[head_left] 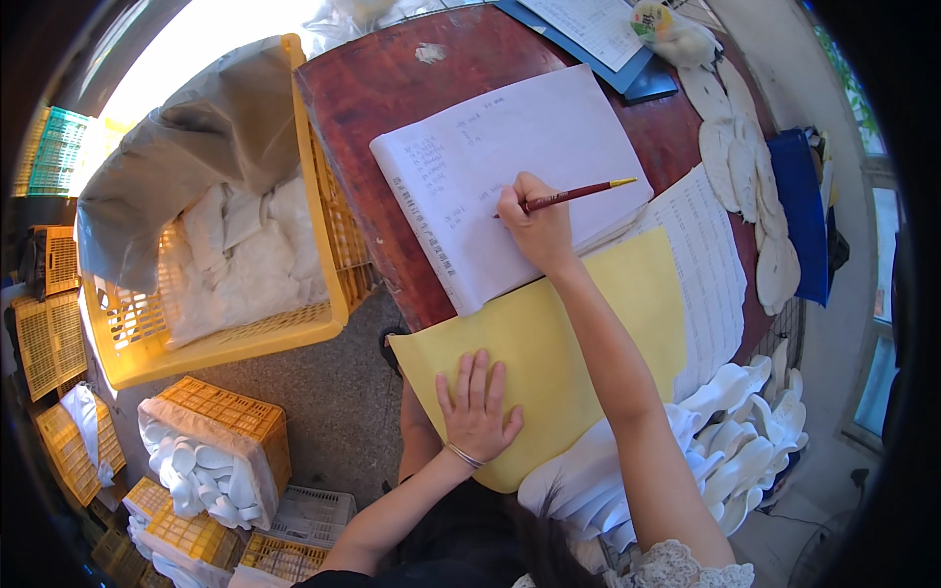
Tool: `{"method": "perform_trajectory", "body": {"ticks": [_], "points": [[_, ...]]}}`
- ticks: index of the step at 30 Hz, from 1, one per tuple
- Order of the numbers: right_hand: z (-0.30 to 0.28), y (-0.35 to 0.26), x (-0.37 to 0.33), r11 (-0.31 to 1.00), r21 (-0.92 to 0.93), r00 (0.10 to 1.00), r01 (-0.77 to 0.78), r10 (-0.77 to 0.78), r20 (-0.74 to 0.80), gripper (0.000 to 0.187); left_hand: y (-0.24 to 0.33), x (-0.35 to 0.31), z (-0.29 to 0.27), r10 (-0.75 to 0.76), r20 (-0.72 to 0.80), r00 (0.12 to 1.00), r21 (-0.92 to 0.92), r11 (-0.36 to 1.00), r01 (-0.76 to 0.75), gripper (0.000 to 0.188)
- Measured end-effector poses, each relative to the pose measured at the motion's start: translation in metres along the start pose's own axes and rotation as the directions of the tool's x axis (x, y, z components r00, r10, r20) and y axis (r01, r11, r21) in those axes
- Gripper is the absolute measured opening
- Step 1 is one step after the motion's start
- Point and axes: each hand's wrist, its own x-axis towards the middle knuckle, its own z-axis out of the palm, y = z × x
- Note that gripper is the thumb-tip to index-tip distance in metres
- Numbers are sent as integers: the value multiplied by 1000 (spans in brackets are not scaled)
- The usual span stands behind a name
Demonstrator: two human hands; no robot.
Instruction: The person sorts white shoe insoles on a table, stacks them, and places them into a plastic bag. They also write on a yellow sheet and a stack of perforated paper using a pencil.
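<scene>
Red table (358, 98) is being partly covered by a notebook (559, 122), over which a pen (588, 189), likely light, stiff, best held near its tip, is being pinched by right hand (534, 220), yellow sheet (529, 343) being overlaid by spread left hand (477, 410).

Left grip (477, 421) laid flat, palm down, fingers (478, 380) slightly parted, thumb (514, 423) angled outward, left forearm (397, 514) slanted in from below, right forearm (627, 382) stretched farther forward, right grip (541, 227) curled in a writing pinch
</scene>
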Motion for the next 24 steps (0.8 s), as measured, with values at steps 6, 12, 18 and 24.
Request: {"method": "perform_trajectory", "body": {"ticks": [6,12,18,24], "points": [[0,4,2,999,32,1000,23,-23,1,31,-1,0,0,-3,7,1000,-2,1000,3,71],[0,5,1,1000,20,1000,13,-13,-9,32,0,0,1,-11,7,1000,-17,1000,12,76],[-4,-7,3,999,22,999,-46,46,-6,32,0,0,0,-16,0,1000,-39,999,16,76],[-16,-7,9,964,206,985,-168,171,5,32,-1,1,-1,10,0,1000,3,1000,-10,74]]}}
